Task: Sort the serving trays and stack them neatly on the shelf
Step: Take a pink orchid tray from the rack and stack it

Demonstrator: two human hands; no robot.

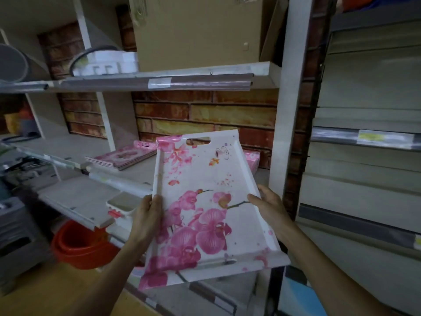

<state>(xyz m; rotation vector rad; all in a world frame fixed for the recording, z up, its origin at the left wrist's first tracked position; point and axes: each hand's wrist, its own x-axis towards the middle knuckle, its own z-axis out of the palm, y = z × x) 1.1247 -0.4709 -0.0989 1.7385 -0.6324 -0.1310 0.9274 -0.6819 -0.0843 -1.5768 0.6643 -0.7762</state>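
I hold a white serving tray (205, 179) printed with pink orchids, tilted up in front of the middle shelf (75, 147). My left hand (148, 215) grips its left rim with the thumb on top. My right hand (271, 208) grips the right rim the same way. A low stack of pink trays (123, 157) lies on the shelf behind, to the left. Another pink tray (252, 160) peeks out behind the held tray's right side.
A cardboard box (198, 30) and a white packaged item (107, 62) sit on the upper shelf. Red plastic tubs (79, 245) stand low on the left, beside a grey crate (18, 242). A white upright post (289, 99) bounds the shelf on the right.
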